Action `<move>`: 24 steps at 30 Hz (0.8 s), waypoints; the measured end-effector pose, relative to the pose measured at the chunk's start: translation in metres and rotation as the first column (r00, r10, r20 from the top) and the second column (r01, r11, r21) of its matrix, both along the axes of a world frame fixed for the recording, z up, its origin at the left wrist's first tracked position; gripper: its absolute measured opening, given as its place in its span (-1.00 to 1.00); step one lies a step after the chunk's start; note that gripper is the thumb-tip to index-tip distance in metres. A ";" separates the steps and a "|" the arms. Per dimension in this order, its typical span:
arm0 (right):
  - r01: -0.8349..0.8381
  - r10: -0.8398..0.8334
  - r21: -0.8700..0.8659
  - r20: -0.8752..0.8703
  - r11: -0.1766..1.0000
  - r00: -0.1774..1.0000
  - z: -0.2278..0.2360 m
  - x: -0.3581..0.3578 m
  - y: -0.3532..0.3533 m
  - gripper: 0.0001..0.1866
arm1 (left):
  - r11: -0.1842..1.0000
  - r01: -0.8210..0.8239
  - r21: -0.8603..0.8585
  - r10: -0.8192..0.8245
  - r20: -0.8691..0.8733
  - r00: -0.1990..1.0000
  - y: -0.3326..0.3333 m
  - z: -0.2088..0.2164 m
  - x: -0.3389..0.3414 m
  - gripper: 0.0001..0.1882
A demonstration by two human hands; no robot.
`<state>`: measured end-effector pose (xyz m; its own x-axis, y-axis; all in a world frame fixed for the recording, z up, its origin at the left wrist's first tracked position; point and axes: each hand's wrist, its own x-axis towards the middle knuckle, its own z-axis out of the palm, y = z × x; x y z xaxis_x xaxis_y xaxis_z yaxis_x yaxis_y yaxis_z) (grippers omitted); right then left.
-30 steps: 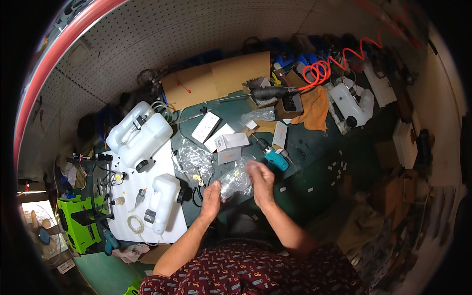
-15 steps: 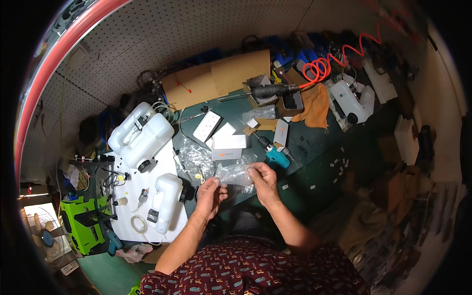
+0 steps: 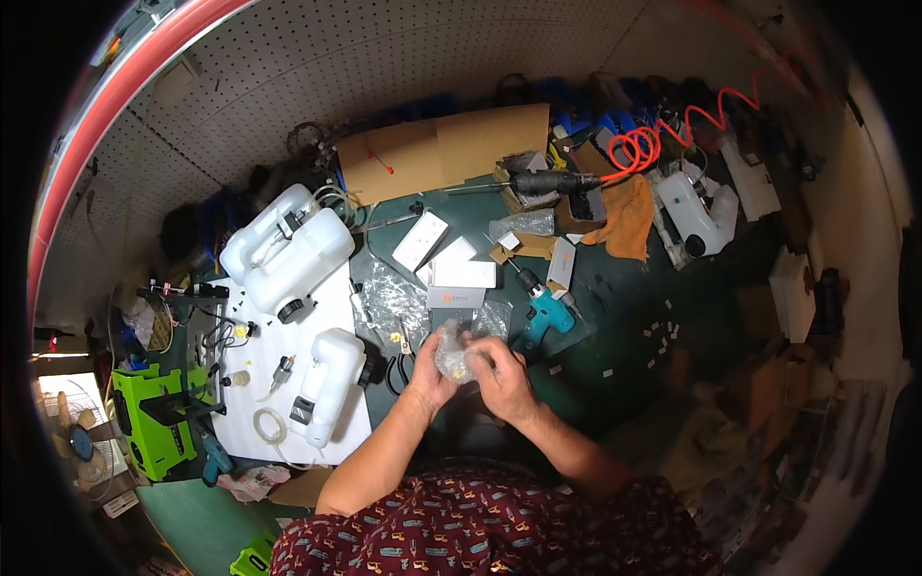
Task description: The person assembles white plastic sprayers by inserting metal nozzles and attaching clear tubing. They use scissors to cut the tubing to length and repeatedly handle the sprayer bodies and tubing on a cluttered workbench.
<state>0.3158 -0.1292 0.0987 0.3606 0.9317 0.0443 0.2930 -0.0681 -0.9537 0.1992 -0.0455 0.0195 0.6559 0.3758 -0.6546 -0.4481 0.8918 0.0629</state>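
In front of my body, a crumpled piece of clear bubble wrap point(image 3: 449, 353) is gathered between my two hands. My left hand point(image 3: 433, 377) cups it from the left side, fingers curled round it. The bent fingers of my right hand point(image 3: 505, 384) press on its right side. A small yellowish spot shows through the plastic; what it is I cannot make out. Just beyond my hands lie white-and-grey small boxes point(image 3: 461, 276) and more clear plastic film point(image 3: 389, 300). A teal cordless drill point(image 3: 547, 313) rests to the right of them.
White plastic tanks point(image 3: 322, 248) and a smaller white container point(image 3: 331, 379) stand at left on white sheets. Farther left is a bright green frame point(image 3: 149, 422). An orange cloth point(image 3: 626, 216), a coiled red air hose point(image 3: 634, 149) and another white tank point(image 3: 693, 216) lie at far right.
The plastic was stretched flat between both hands; now it is bunched up and compact. My hands have come closer together, the left one moving right to cup it.
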 end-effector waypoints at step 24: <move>0.188 -0.356 -0.336 -0.931 0.923 0.081 -0.074 0.000 0.012 -0.51 | 0.806 0.357 0.473 -0.035 -0.563 0.825 -0.007 0.016 -0.027 -0.75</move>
<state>0.3158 -0.1171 0.0242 0.2475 0.7250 -0.6427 -0.9225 -0.0265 -0.3852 0.1726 -0.0529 0.0353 0.3892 0.6671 -0.6352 -0.0242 0.6967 0.7169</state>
